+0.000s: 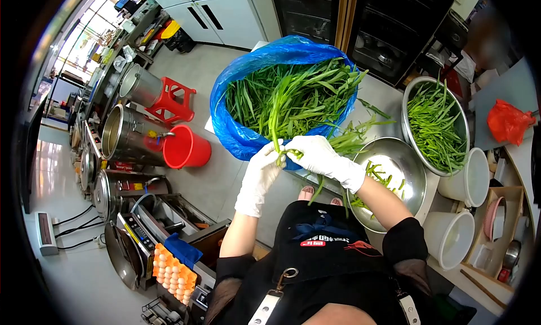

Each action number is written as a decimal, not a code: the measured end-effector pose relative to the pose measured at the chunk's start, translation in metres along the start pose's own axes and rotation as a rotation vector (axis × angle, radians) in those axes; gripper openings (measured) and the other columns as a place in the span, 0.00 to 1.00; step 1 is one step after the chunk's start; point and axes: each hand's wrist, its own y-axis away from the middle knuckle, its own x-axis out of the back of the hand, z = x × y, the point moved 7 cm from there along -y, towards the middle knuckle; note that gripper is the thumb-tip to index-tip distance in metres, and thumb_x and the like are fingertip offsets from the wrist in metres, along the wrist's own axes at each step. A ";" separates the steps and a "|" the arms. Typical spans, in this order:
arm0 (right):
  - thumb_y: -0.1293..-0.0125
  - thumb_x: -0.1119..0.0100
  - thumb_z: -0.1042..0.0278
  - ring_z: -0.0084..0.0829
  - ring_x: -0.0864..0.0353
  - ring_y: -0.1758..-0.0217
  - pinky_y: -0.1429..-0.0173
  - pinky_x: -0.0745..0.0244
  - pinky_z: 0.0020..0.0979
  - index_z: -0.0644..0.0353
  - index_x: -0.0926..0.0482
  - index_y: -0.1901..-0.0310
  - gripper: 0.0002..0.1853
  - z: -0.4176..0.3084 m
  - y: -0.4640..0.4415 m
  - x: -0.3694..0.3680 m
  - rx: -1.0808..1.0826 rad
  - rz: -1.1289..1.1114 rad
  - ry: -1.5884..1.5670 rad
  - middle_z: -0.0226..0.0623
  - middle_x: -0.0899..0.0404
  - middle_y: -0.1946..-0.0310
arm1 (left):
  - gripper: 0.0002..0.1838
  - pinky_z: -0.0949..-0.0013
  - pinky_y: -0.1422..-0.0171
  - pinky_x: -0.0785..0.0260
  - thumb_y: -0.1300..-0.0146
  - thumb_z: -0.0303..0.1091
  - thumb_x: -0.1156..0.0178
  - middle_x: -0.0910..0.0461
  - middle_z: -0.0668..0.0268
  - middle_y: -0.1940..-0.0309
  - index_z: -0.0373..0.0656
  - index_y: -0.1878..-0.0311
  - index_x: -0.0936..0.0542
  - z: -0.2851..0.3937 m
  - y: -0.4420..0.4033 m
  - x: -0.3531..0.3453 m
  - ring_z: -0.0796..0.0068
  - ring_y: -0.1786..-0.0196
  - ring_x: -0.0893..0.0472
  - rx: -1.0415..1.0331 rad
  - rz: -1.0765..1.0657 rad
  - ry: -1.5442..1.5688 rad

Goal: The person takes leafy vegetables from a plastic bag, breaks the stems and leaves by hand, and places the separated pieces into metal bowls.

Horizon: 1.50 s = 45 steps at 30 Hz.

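Observation:
Both my hands wear white gloves and meet at the near rim of a blue plastic bag [225, 134] full of long leafy greens [315, 94]. My left hand [260, 170] grips the lower end of a bunch of green stems [274, 119], whose leaves rise over the bag. Close beside it, my right hand [321, 157] pinches stem pieces at the bunch's lower end. Under my right forearm is a steel bowl [414, 173] with short cut stems [378, 175] in it. A second steel bowl [407, 119], heaped with greens [434, 125], stands behind it to the right.
On the left are a red bucket [187, 147], a red stool [169, 99] and large steel pots [132, 134]. A tray of eggs [174, 274] sits at the lower left. White tubs [449, 240] and a red plastic bag [509, 122] are at the right.

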 end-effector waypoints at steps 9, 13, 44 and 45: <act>0.41 0.40 0.64 0.31 0.19 0.73 0.64 0.26 0.29 0.59 0.15 0.66 0.09 0.026 0.001 -0.009 -0.360 -0.016 -0.422 0.40 0.16 0.72 | 0.16 0.81 0.68 0.41 0.32 0.36 0.42 0.23 0.76 0.69 0.35 0.48 0.19 0.024 0.000 -0.004 0.87 0.73 0.33 -0.151 0.285 -0.536; 0.38 0.39 0.62 0.17 0.27 0.74 0.69 0.33 0.22 0.61 0.16 0.67 0.10 0.058 0.011 0.041 -0.569 0.158 -0.825 0.29 0.18 0.73 | 0.16 0.81 0.68 0.42 0.32 0.36 0.42 0.23 0.75 0.71 0.34 0.49 0.18 0.043 0.022 0.000 0.87 0.72 0.32 -0.203 0.356 -0.716; 0.37 0.35 0.66 0.11 0.32 0.77 0.75 0.40 0.15 0.59 0.18 0.63 0.07 0.024 0.037 0.178 -0.528 0.301 -0.706 0.22 0.25 0.77 | 0.12 0.80 0.64 0.39 0.35 0.20 0.44 0.24 0.73 0.69 0.35 0.50 0.18 0.156 0.137 0.002 0.86 0.69 0.31 -0.896 0.546 -1.032; 0.37 0.35 0.65 0.11 0.32 0.78 0.75 0.40 0.15 0.59 0.18 0.64 0.07 0.022 0.037 0.178 -0.537 0.297 -0.698 0.22 0.25 0.77 | 0.12 0.80 0.64 0.39 0.35 0.20 0.44 0.24 0.73 0.69 0.35 0.50 0.18 0.156 0.139 0.000 0.86 0.69 0.31 -0.929 0.568 -1.030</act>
